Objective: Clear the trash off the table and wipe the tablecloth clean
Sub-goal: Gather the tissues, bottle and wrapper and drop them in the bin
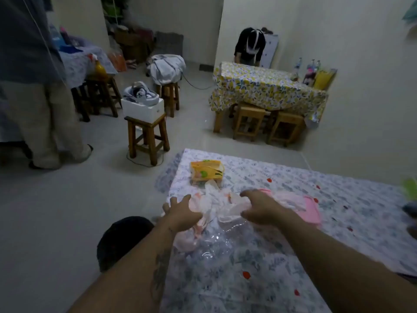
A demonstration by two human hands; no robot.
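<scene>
Both hands reach out over the near left corner of the worktop, which is covered by a white tablecloth with a blue-grey floral print and small red spots (pixel 282 256). Between them lies a crumpled heap of white and pale pink tissue and thin plastic trash (pixel 216 204), with a clear, shiny plastic wrapper (pixel 216 240) spilling from it toward the camera.

The left hand (pixel 182 213) sits at the heap's left edge, fingers spread and curled, its palm pressed against the crumpled stuff; whether it has a real grip cannot be told. The right hand (pixel 259 208) is cupped over the heap's right side, thumb and fingers bent around a fold of the white plastic, seemingly pinching it.

Just beyond the heap, touching its far edge, stands a yellow and orange soft tissue pack (pixel 206 171). A flat pink cloth (pixel 312 208) lies just to the right of the right hand, partly under the trash. A black round seat (pixel 121 240) shows below the left forearm, beside the worktop.
</scene>
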